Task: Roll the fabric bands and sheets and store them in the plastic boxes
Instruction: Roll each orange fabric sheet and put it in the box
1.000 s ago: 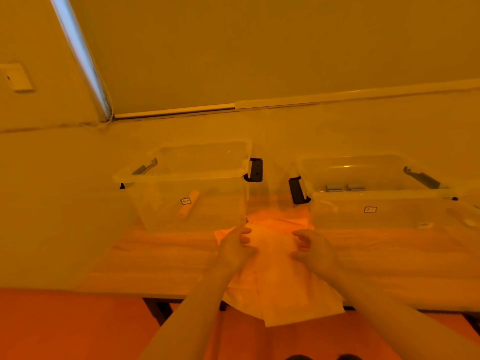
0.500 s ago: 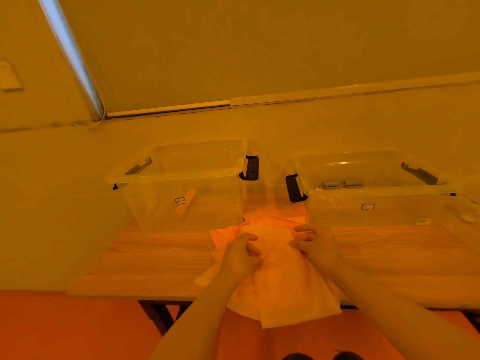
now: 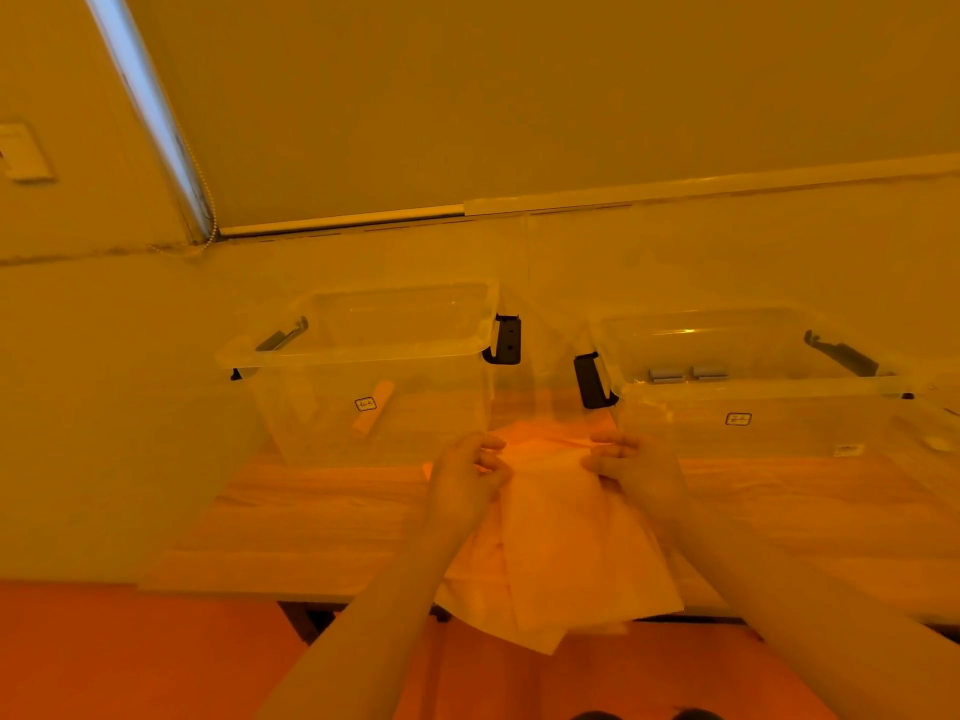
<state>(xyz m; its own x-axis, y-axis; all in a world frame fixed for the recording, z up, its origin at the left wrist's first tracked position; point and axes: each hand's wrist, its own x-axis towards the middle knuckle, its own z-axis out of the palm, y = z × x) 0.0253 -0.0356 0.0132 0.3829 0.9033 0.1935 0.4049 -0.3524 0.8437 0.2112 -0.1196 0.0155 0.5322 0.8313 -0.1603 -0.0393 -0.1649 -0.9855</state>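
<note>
Your left hand (image 3: 467, 475) and right hand (image 3: 636, 467) each pinch the far edge of the sheet (image 3: 558, 532) with curled fingers; the sheet lies on the table (image 3: 311, 511) between them, its near end hanging over the 6 o'clock edge. At 11 o'clock stands the left box (image 3: 363, 356), holding one roll (image 3: 373, 407). At 1 o'clock stands the right box (image 3: 753, 402), with two grey rolls (image 3: 687, 374) inside.
</note>
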